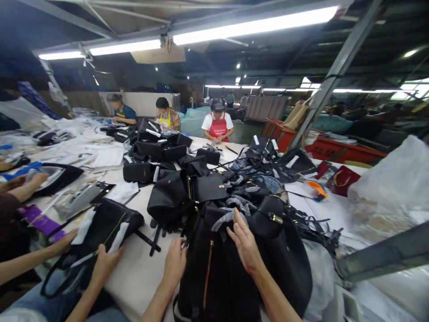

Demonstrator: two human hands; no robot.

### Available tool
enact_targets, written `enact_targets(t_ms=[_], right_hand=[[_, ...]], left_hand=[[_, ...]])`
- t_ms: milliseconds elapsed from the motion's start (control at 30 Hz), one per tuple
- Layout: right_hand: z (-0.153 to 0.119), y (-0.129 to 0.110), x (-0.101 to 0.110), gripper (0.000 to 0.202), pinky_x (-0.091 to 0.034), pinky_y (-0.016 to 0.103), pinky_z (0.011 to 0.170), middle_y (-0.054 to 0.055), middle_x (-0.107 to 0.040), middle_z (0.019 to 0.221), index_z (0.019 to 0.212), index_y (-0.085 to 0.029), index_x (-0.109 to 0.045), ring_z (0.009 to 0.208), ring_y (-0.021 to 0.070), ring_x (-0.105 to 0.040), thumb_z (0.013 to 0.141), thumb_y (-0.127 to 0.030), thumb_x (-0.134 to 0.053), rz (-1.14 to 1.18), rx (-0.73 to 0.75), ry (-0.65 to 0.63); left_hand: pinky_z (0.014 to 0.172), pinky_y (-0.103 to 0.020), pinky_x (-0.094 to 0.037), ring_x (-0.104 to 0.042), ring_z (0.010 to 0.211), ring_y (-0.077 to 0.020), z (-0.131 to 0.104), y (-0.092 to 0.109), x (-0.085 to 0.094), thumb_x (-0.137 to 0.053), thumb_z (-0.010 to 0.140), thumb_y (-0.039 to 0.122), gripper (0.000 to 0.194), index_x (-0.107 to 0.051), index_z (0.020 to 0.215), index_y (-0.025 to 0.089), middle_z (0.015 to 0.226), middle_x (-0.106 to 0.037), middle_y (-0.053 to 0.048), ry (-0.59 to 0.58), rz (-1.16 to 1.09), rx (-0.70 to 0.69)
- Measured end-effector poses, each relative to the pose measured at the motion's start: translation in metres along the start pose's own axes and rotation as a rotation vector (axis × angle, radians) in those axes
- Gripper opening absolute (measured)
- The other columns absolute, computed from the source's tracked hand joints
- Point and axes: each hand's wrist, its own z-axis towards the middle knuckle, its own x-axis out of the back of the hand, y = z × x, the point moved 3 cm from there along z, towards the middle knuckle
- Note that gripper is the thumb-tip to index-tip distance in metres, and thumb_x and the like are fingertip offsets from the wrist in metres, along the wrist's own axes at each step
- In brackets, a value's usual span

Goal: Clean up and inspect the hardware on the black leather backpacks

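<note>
Right in front of me stands a black backpack (223, 277) with a vertical gold zipper and a clear plastic wrap (224, 220) around its top handle. At its left edge, my left hand (174, 264) has its fingers curled closed on the side of the bag; the fingertips are partly hidden. My right hand (246, 245) is open, its fingers stretched out and close together, against the top of the bag by the wrapped handle. Another black backpack (284, 255) with a gold clasp leans close on the right.
A co-worker's hands (104, 266) hold a black bag (109, 223) on my left. Black bags (167, 192) pile up across the white table (134, 286). An orange tape roll (317, 189) lies to the right, near a metal post (385, 252). Several people work beyond.
</note>
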Motion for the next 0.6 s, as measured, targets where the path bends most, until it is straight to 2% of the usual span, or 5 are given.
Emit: enact_targets(t_ms=[67,167,367,500,600], right_hand=[[0.005,0.003,0.0,0.062,-0.029,0.049,0.114,0.001,-0.031,0.156,0.139,-0.031,-0.046,0.144,0.0262,-0.026,0.083,-0.048,-0.065,0.002,-0.012,0.001],[0.009,0.007,0.001,0.063,-0.029,0.049,0.114,0.001,-0.034,0.155,0.14,-0.03,-0.044,0.145,0.0259,-0.024,0.083,-0.051,-0.063,-0.064,0.013,0.003],[-0.002,-0.005,-0.008,0.065,-0.008,0.043,0.12,0.004,-0.033,0.155,0.143,-0.023,-0.042,0.146,0.0228,-0.018,0.086,-0.051,-0.058,-0.281,0.057,-0.063],[-0.006,-0.013,-0.016,0.081,-0.018,0.044,0.118,0.007,-0.022,0.158,0.144,-0.02,-0.039,0.147,0.0263,-0.014,0.078,-0.058,-0.066,-0.269,-0.013,-0.078],[-0.012,-0.019,-0.005,0.081,-0.033,0.047,0.111,0.014,-0.043,0.149,0.139,-0.019,-0.048,0.137,0.0306,-0.04,0.072,-0.059,-0.071,-0.162,-0.073,-0.108]], left_hand=[[0.086,-0.038,-0.047,-0.062,0.092,-0.0227,-0.008,0.013,-0.006,-0.035,0.096,0.028,0.024,-0.056,0.093,0.018,0.095,-0.063,-0.008,0.038,0.009,-0.017],[0.07,-0.032,-0.047,-0.065,0.071,-0.0202,-0.02,0.035,-0.018,-0.032,0.095,0.032,0.026,-0.051,0.081,0.022,0.075,-0.064,-0.003,-0.083,0.083,-0.077],[0.062,-0.036,-0.044,-0.071,0.077,-0.0331,0.0,0.058,-0.045,-0.035,0.092,0.046,0.026,-0.047,0.092,0.023,0.076,-0.071,-0.009,-0.149,0.603,0.017],[0.065,-0.037,-0.045,-0.071,0.082,-0.0337,0.029,0.057,-0.059,-0.029,0.092,0.042,0.027,-0.048,0.088,0.023,0.084,-0.073,-0.012,-0.251,0.72,-0.004],[0.064,-0.034,-0.046,-0.07,0.075,-0.0285,0.043,0.044,-0.064,-0.031,0.089,0.043,0.029,-0.048,0.074,0.025,0.073,-0.072,-0.006,-0.318,0.576,-0.03]])
